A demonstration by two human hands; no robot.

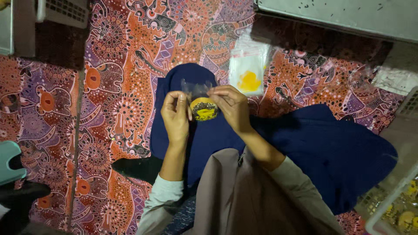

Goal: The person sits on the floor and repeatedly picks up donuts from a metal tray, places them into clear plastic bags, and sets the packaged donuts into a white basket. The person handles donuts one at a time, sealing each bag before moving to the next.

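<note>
I take the small clear plastic bag [198,93] held over the dark blue cloth [305,143] as my landmark. Left of it, my left hand [175,115] pinches the bag's left edge, thumb and fingers pressed together on the film. In the bag's lower part sits a round yellow piece [204,109] with dark markings. Right of it, my right hand [233,106] grips the bag's top right edge, fingers closed on the plastic. Farther up and right of the bag, another clear packet with a yellow shape [249,69] lies on the patterned mat [117,87]. I judge this the bagging step; closing the mouth would call for both pinches running evenly along the top.
</note>
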